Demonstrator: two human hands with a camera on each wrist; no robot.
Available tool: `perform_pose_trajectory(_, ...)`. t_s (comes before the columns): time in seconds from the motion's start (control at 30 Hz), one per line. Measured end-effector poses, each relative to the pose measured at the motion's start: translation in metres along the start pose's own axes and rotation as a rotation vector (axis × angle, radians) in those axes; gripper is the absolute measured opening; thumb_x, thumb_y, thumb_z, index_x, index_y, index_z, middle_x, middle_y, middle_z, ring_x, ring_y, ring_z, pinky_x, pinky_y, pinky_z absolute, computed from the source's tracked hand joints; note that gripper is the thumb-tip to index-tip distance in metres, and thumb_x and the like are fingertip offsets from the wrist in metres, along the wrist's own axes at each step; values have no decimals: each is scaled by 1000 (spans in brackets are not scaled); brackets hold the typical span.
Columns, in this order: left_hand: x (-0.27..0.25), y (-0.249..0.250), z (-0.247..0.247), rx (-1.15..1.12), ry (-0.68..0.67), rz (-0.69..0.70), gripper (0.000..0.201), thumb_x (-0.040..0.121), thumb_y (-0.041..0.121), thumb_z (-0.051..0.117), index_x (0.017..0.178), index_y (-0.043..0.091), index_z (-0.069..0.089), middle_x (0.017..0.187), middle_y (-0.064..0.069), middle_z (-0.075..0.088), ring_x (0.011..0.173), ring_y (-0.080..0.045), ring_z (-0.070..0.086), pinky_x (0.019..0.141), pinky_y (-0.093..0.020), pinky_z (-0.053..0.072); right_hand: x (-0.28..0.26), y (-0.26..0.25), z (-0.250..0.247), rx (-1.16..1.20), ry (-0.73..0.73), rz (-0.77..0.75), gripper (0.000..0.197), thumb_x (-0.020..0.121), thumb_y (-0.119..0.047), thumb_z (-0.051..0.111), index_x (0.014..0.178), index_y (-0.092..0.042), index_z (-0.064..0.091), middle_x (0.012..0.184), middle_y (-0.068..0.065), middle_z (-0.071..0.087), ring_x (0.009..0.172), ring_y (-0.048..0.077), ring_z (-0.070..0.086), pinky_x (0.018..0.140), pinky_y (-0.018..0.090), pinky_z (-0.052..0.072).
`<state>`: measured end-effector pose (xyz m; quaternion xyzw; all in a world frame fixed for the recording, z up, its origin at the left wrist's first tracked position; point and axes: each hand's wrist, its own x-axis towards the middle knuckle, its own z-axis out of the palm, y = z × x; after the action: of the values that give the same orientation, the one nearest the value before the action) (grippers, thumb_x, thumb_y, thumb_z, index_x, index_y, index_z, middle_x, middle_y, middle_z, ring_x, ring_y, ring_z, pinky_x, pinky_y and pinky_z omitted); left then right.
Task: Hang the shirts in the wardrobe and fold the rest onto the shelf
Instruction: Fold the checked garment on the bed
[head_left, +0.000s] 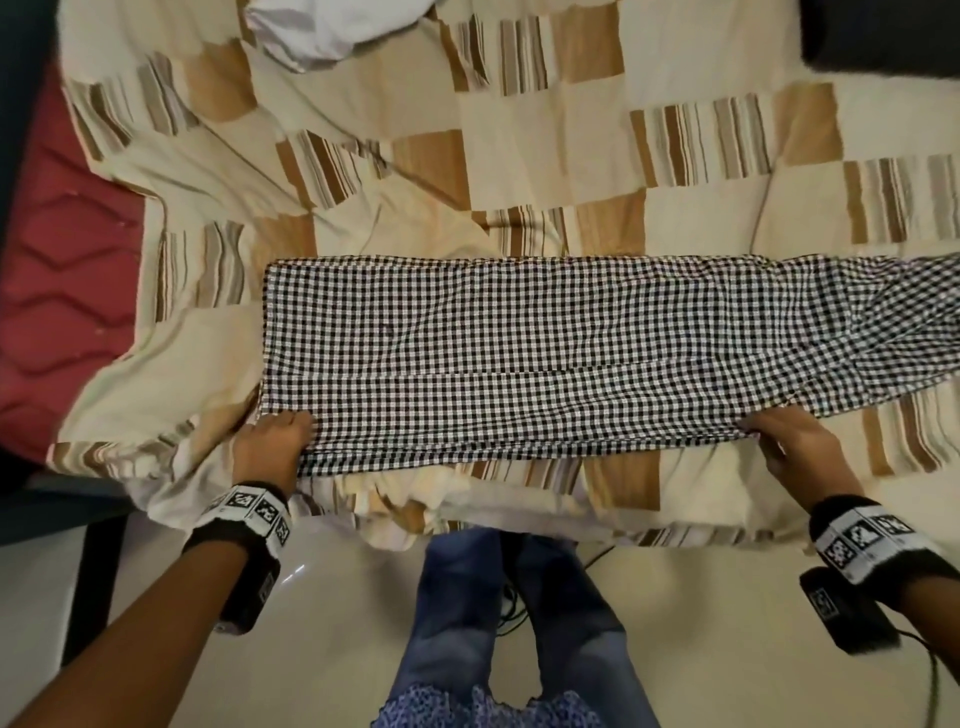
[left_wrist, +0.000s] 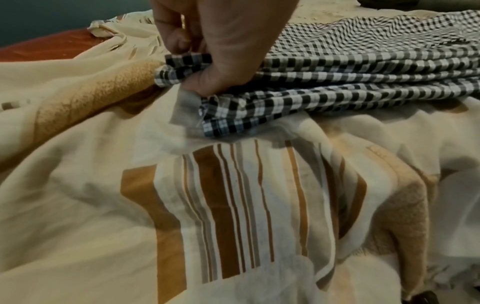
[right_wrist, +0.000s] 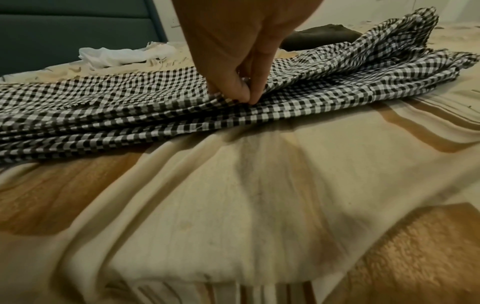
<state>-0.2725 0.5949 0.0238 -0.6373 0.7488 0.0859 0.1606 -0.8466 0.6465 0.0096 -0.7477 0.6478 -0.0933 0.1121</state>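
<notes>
A black-and-white checked garment (head_left: 519, 353) lies folded in a long strip across the bed, its right end bunched and trailing off to the right. My left hand (head_left: 275, 441) grips its near-left corner; in the left wrist view the checked garment's (left_wrist: 337, 67) layers are pinched between the thumb and curled fingers of my left hand (left_wrist: 197, 67). My right hand (head_left: 779, 436) pinches the near edge further right; in the right wrist view my right hand's (right_wrist: 245, 96) thumb and fingertips nip a fold of the checked garment (right_wrist: 103, 107).
A cream and brown striped patchwork bedsheet (head_left: 519, 130) covers the bed, with a red mattress (head_left: 57, 249) showing at the left. A white garment (head_left: 332, 26) lies crumpled at the far side, a dark one (head_left: 883, 41) at the far right. I stand at the bed's near edge.
</notes>
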Motion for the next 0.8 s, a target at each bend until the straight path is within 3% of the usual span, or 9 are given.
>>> perform_pose_trajectory(0.1,0,-2,4,-4,1,-4,44,31,-18,79,66,1,58,54,-17,56,49,-35,58,44,-36,45,-2,0,2,-20,19,5,32,56,27,67,81,7,69,77,21,66,67,40,63,66,32,39)
perform_pose_trajectory(0.17,0,-3,6,6,-7,-9,43,33,-18,78,67,1,59,54,-17,56,49,-35,58,45,-37,46,-2,-2,-1,-6,48,-11,18,72,10,54,81,7,69,78,22,66,68,40,63,68,30,38)
perform_pose_trajectory(0.2,0,-3,6,13,-2,-9,43,34,-19,77,67,1,59,54,-16,56,49,-34,58,44,-37,46,-3,-3,-2,10,54,-14,24,74,2,47,81,7,69,78,22,65,69,40,63,68,30,38)
perform_pose_trajectory(0.4,-4,-4,5,21,35,2,36,40,-20,74,64,1,57,52,-16,55,47,-33,57,43,-36,44,-5,-5,-4,26,32,18,33,75,-7,40,81,7,69,77,21,65,68,40,62,68,29,38)
perform_pose_trajectory(0.53,-3,-3,5,33,22,-7,38,39,-21,75,64,1,57,53,-16,55,48,-34,57,44,-36,44,-6,-7,-2,37,22,36,40,76,-13,34,80,6,70,76,20,65,69,39,62,63,37,52)
perform_pose_trajectory(0.67,-3,-1,5,45,-6,-27,36,42,-19,76,68,0,60,55,-16,57,52,-35,58,46,-36,44,-6,-6,-3,34,2,54,40,76,-14,34,80,5,69,76,20,65,69,38,62,63,35,50)
perform_pose_trajectory(0.8,-3,-1,4,47,-28,-30,35,43,-19,74,67,1,58,55,-16,57,51,-34,58,46,-37,45,-7,-8,-6,30,2,44,39,76,-12,34,79,6,69,76,21,65,68,40,62,60,43,53)
